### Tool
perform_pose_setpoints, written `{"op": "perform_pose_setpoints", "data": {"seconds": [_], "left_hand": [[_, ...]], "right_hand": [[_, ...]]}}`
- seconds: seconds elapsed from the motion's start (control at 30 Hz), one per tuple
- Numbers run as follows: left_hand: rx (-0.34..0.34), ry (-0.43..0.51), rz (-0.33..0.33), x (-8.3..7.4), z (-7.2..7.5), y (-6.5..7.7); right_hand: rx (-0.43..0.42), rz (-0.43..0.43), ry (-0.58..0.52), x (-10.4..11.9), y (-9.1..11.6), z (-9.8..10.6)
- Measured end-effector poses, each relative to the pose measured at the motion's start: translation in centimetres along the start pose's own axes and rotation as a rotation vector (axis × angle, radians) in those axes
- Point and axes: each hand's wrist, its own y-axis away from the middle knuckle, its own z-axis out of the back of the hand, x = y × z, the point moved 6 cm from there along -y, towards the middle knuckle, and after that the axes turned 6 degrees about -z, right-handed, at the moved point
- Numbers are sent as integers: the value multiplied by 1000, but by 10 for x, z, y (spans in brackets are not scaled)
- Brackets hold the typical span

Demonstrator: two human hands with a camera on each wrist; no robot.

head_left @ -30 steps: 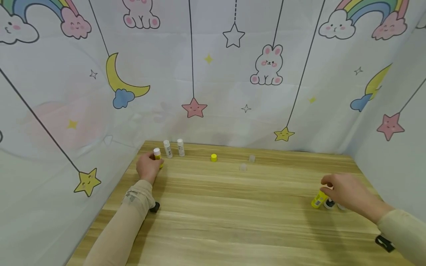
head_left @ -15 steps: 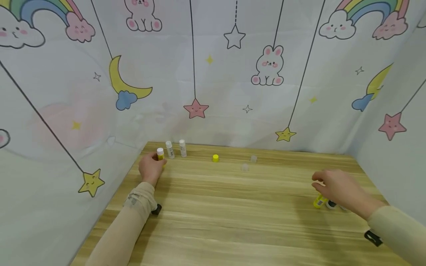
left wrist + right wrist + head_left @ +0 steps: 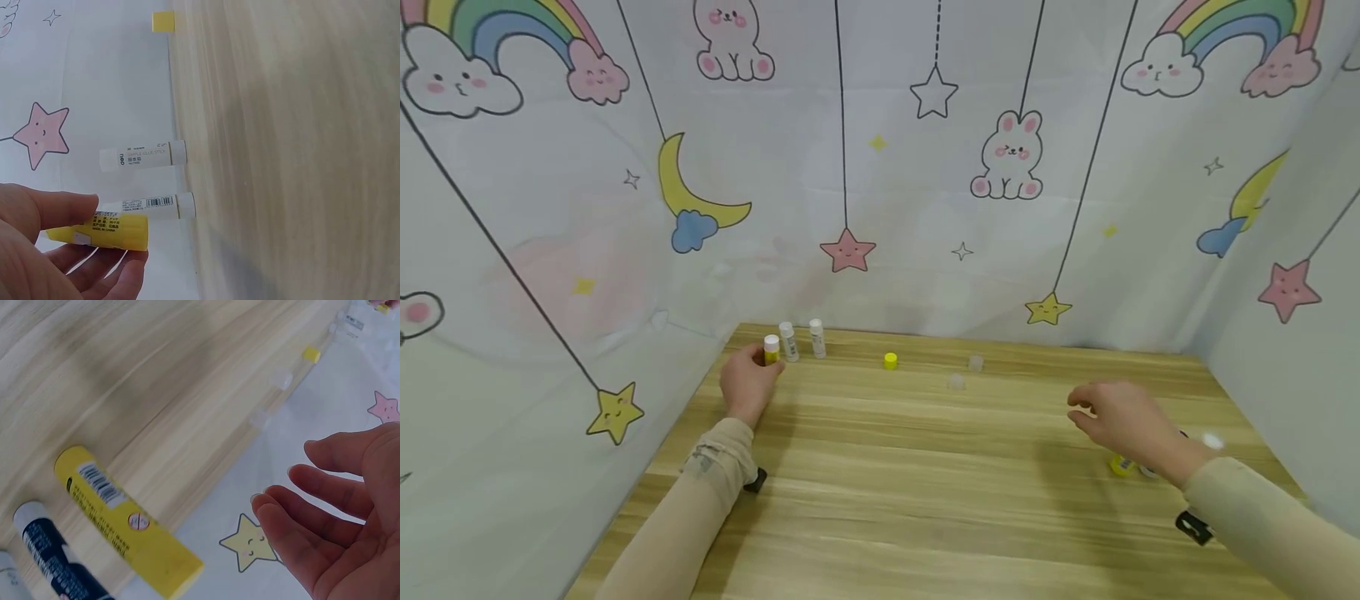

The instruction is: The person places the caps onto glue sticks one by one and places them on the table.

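At the far left of the table, my left hand (image 3: 751, 383) holds a yellow glue stick (image 3: 119, 231) with a white top, thumb on one side and fingers curled on the other. Two white glue sticks (image 3: 817, 339) stand upright just beyond it. My right hand (image 3: 1123, 421) hovers over the right side of the table, fingers loosely bent, nothing between them. Behind it in the head view, and beside it in the right wrist view, stand another yellow glue stick (image 3: 125, 519), a dark blue one (image 3: 56, 556) and a whitish one (image 3: 11, 578), partly cut off.
A yellow cap (image 3: 891, 361) lies near the back edge of the wooden table (image 3: 910, 500). Two clear caps (image 3: 976, 362) are to its right. A white cloth (image 3: 917, 283) printed with stars and rabbits hangs around the back and sides.
My right hand has moved away from the right-hand glue sticks, leftward and slightly up. The left hand keeps its hold on the yellow glue stick; the head view has shifted slightly.
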Motion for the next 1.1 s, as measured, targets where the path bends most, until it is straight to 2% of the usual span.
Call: {"op": "perform_pose_setpoints", "data": {"seconds": [0.33,0.63,1.1], "left_hand": [[-11,24,-54,-12,4,4],[-18,62,-64,-23,6,11],[-8,34,-180,-37,10,24]], "right_hand": [[4,8,-45,15,-15,-17],[-14,37,-67,28,-35,-33],[2,47,-152,59,-75,-58]]}}
